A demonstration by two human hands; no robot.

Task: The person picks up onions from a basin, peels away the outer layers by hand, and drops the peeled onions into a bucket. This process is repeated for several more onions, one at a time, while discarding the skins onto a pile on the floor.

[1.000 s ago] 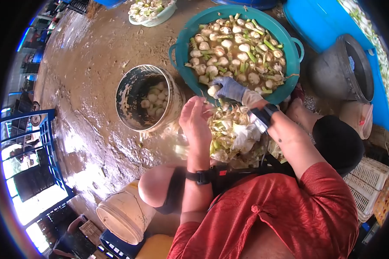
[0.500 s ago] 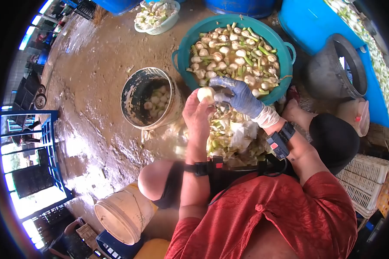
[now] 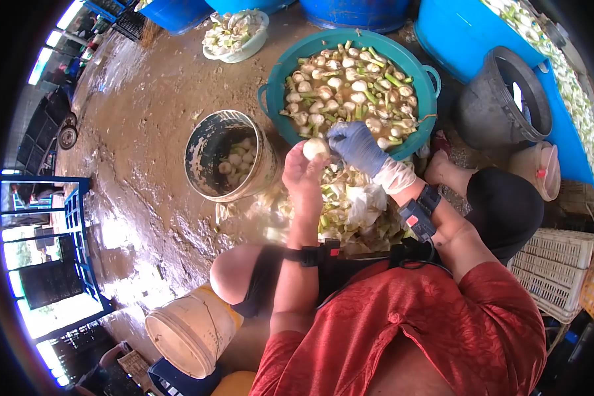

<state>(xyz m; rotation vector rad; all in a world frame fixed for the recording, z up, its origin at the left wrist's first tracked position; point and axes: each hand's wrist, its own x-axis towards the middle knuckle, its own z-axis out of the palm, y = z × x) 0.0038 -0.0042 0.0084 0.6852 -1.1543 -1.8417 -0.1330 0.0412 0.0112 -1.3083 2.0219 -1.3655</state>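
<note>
My bare left hand [image 3: 303,168] is closed around a peeled white garlic bulb [image 3: 315,149], the fingers wrapped on its left and lower sides. Right beside the bulb, my right hand [image 3: 360,146] in a blue glove has its fingers curled in; whatever they grip is hidden. Beyond both hands stands a round green tub [image 3: 276,132] of bulbs with cut green stems in brownish water. Left of my left hand is a dirty bucket [image 3: 265,173] with several peeled white bulbs [image 3: 239,163] in it. Under my hands lies a pile of peelings [image 3: 350,211].
A pale basin [image 3: 251,49] of peelings sits at the back on the wet floor [image 3: 138,119]. Blue containers [image 3: 353,14] line the far side. To the right are a black tub [image 3: 492,99], a pale bucket [image 3: 531,168] and stacked white crates [image 3: 554,264]. Another white bucket [image 3: 188,330] lies tipped at lower left.
My right hand has turned, its fingers now curled more tightly beside the bulb. A dark object seen between it and the bulb is now hidden. The left hand still holds the bulb.
</note>
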